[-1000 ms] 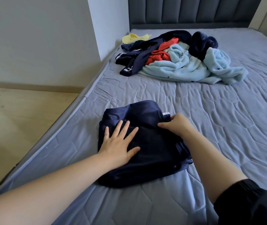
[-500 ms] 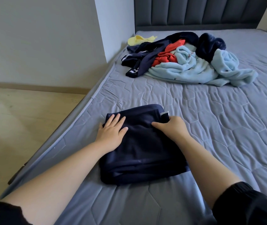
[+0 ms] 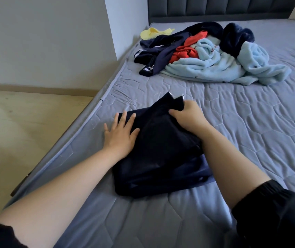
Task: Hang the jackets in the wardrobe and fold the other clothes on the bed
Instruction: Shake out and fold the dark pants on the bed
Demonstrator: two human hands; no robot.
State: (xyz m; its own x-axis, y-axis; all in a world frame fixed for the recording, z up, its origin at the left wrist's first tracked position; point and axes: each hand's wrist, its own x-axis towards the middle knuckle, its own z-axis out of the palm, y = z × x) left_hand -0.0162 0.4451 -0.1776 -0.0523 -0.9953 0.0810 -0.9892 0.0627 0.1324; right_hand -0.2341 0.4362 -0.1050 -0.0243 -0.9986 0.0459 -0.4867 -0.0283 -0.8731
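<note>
Dark navy smooth-fabric garment [image 3: 161, 154], folded into a thick, roughly square bundle. It lies on the near left part of the grey quilted mattress [image 3: 250, 140], close to the mattress's left edge.

Right hand [image 3: 187, 117]: fingers curled, pinching the bundle's far corner, which stands up off the bed. A small white bit shows at that corner, either a label or stripe trim; too small to tell.

Left hand [image 3: 120, 133]: flat, fingers spread, holding nothing. The palm presses the bundle's left edge, with the outer fingers partly on the mattress.

Judged step: turning the raised corner over to finish or tidy the fold.

Risks:
- The fabric looks slick and the lower layers already splay at the near right corner. Pulling the top corner could drag them out of line and undo the fold.
- The left hand pins only one edge, so a firm tug could slide the whole bundle rather than fold it.
- A push leftward could send it over the nearby mattress edge onto the pale wooden floor [image 3: 17, 131].

Farther up the bed, well apart, is an unsorted heap: a light blue fleece garment [image 3: 214, 68], a red garment [image 3: 187, 51], a navy jacket with white stripes [image 3: 161, 52], a dark fluffy garment [image 3: 236, 36] and a yellow cloth [image 3: 153, 33]. Behind it stands a dark grey padded headboard [image 3: 214, 6]. Most of the task looks undone.
</note>
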